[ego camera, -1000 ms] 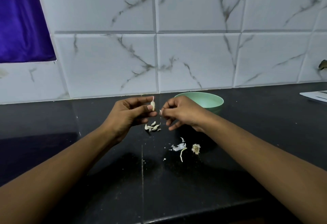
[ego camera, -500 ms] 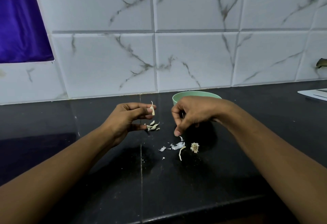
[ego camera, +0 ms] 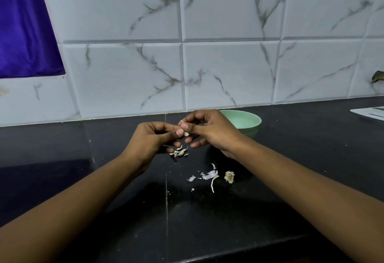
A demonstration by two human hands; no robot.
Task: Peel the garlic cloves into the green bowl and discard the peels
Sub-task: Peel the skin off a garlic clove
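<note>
both hands meet just in front of the green bowl [ego camera: 252, 120], above the dark surface [ego camera: 104, 179]. the left hand [ego camera: 153, 138] has its fingers curled and pinches a small garlic clove [ego camera: 186, 133] between thumb and forefinger. the right hand [ego camera: 209, 131] pinches the same clove from the other side, thumb tip beside the left thumb, with a thin wisp of skin curling up above the fingertips. the clove is in the air, held by both, near the bowl's left rim and not over it as far as the view tells.

the clove looks tiny and light, firm in the body but slick once bared, so it could squirt out of a tight pinch. its skin is papery, thin and apt to tear in shreds. the best hold is probably on the broad body with one hand while the other nips the loose skin at the pointed tip and strips it along the length.

below the hands lies a small heap of curved pieces [ego camera: 179, 153], too small to say whether cloves or skins. nearer the person, peels [ego camera: 208, 174] and a dry root tuft [ego camera: 229, 176] lie scattered, still to be discarded. what is inside the bowl cannot be made out
</note>
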